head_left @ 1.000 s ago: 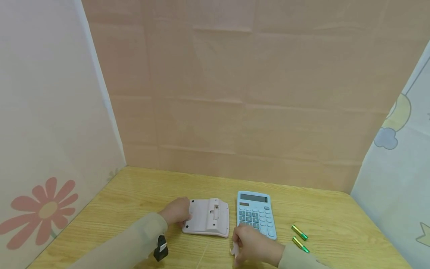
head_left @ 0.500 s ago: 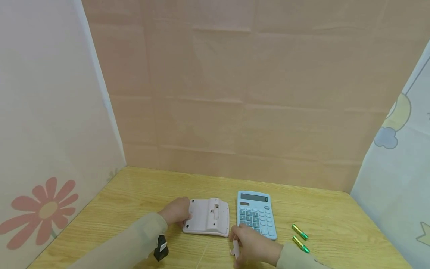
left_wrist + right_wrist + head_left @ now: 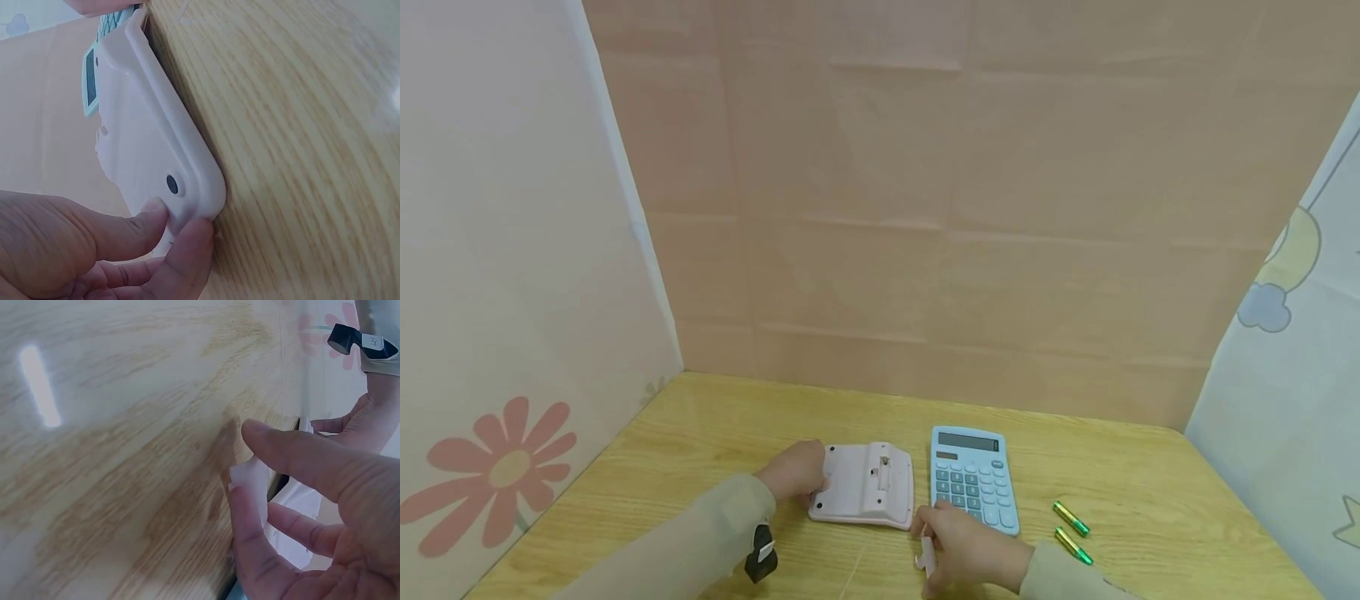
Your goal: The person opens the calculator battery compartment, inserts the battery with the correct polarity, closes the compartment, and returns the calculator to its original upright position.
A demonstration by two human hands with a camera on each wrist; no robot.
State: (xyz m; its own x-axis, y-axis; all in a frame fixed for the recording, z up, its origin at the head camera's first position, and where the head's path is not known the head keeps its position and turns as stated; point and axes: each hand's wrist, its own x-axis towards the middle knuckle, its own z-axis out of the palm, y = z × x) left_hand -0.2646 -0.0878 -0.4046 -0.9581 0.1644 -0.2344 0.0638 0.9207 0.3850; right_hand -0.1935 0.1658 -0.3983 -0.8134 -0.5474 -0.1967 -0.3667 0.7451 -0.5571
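A pale pink calculator [image 3: 844, 479] lies face down on the wooden table, its battery compartment [image 3: 882, 477] uncovered. My left hand [image 3: 796, 468] grips its left end; the left wrist view shows thumb and fingers pinching the corner beside a black rubber foot [image 3: 172, 184]. Between the thumb and fingers of my right hand [image 3: 968, 542] is a small pale battery cover [image 3: 251, 481], held low over the table. That hand overlaps the lower part of a light blue calculator [image 3: 992, 479], which lies face up to the right of the pink one.
Two green and gold batteries, an upper one [image 3: 1071, 518] and a lower one [image 3: 1073, 546], lie on the table [image 3: 1150, 500] right of the blue calculator. A tan backdrop [image 3: 925, 208] stands behind, with patterned sheets at both sides. A black strap mount [image 3: 762, 554] hangs at the left sleeve.
My right fingers have shifted slightly on the battery cover, showing a little more of it. The left hand and the pink calculator keep their places.
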